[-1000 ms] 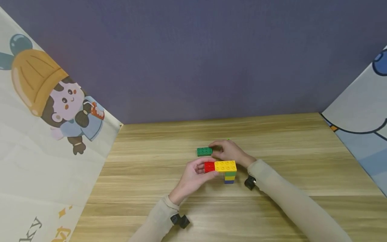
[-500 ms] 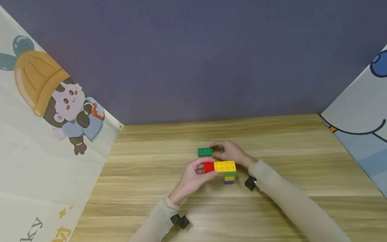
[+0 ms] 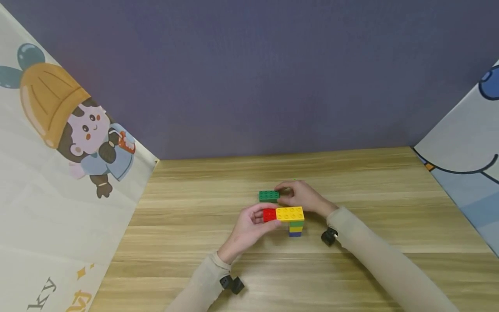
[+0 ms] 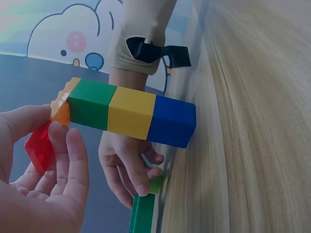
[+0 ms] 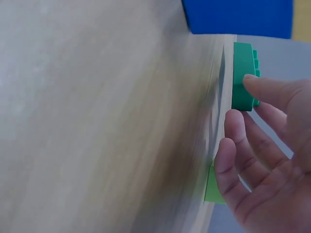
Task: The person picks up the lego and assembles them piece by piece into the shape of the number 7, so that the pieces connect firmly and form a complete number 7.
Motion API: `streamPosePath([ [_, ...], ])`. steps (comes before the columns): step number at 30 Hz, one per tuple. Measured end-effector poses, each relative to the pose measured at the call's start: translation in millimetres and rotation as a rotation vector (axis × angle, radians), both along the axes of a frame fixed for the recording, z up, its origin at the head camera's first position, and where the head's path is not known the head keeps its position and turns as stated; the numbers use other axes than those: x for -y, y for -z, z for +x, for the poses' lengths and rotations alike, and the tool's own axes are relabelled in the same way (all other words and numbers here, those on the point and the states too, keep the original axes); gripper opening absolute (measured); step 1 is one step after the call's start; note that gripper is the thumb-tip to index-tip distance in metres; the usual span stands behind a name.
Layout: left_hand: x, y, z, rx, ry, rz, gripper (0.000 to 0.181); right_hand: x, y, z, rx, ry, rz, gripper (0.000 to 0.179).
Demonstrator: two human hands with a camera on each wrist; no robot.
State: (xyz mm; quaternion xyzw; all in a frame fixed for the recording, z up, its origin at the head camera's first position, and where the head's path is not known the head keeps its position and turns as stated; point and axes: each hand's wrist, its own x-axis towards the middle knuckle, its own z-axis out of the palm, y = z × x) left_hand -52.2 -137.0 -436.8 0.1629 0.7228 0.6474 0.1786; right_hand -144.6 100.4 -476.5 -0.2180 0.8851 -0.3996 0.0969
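My left hand (image 3: 247,227) holds a joined build of toy building bricks, with thumb and fingers at a red brick (image 3: 269,215) and a yellow brick (image 3: 290,214). Below the yellow brick's right end runs a column of green (image 4: 92,103), yellow (image 4: 130,112) and blue (image 4: 172,120) bricks. Whether the blue end touches the table cannot be told. Just behind the build, my right hand (image 3: 302,197) pinches the right end of a dark green brick (image 3: 269,196), thumb on its near side. A light green brick (image 5: 214,187) lies beyond the right fingers, mostly hidden in the head view.
The wood-grain table (image 3: 187,242) extends around both hands. A dark panel (image 3: 249,78) rises at its back edge. Printed cartoon sheets stand at the left (image 3: 50,182) and right (image 3: 460,138) sides.
My right hand has shifted slightly to the right, and the dark green brick has moved with it. The left hand and its brick build stay about where they were.
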Motion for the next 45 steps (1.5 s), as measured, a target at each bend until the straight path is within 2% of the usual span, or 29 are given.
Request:
streamPosePath([
  [11,-1.3,0.1,0.2,-0.004,-0.007,-0.003,0.047,-10.6,-8.2,9.6,-0.027,0.006,-0.015,0.042],
  [15,-1.6,0.6,-0.2,-0.004,-0.013,0.004,0.043,-13.4,-11.3,12.4,-0.017,0.035,-0.017,0.042],
  [20,-1.4,0.6,-0.2,-0.002,-0.015,0.009,0.043,-16.0,-12.4,16.0,-0.044,0.053,-0.019,0.041],
  [25,-1.8,1.4,-0.9,-0.003,-0.011,0.010,0.043,-18.2,-12.5,19.7,-0.080,0.049,-0.049,0.041],
  [33,-2.6,2.6,-1.8,0.004,-0.009,0.016,0.044,-23.1,-20.3,24.8,-0.074,0.076,-0.120,0.039],
  [45,-3.0,4.1,-3.3,-0.013,-0.010,0.007,0.042,-27.0,-30.9,32.3,-0.112,0.101,-0.134,0.039],
])
